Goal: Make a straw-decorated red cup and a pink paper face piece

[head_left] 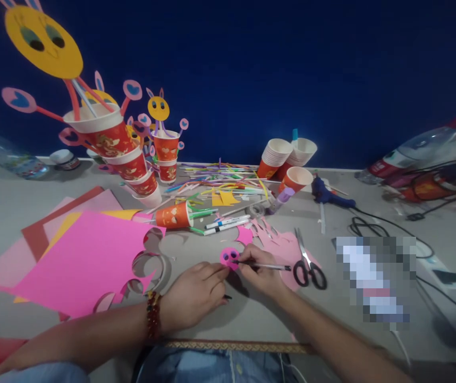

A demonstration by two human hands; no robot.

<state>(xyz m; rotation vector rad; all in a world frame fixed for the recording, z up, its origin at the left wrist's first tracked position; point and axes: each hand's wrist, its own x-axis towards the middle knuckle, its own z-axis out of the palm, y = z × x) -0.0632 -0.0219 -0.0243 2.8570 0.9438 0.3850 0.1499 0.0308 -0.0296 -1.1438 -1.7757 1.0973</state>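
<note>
A small pink paper circle with two dark eyes drawn or stuck on it lies near the table's front middle. My left hand rests at its lower left, fingertips on its edge, with a dark cap-like piece by the fingers. Pinched in my right hand is a black pen, its tip on the circle's right part. Right of that hand lie black-handled scissors, beside cut light-pink paper.
Pink sheets and a tape roll lie left. Stacked red cups with paper faces stand behind them. Straws, markers and more cups fill the back. A blue glue gun and cables are right.
</note>
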